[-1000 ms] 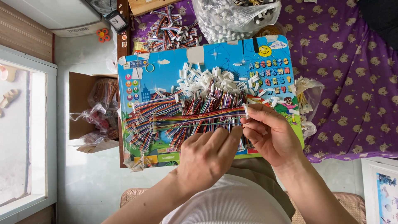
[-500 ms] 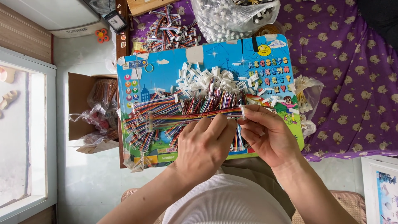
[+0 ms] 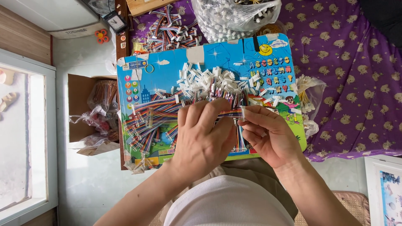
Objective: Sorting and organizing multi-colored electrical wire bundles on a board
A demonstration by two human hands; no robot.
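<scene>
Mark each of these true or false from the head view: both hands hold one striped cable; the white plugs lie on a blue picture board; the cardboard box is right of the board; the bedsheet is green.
1. Both hands, left hand and right hand, hold one striped cable. True.
2. Loose white plugs lie on a blue picture board. True.
3. The cardboard box is right of the board. False: it sits at the board's left.
4. The bedsheet is green. False: it is purple with a pale pattern.
</scene>
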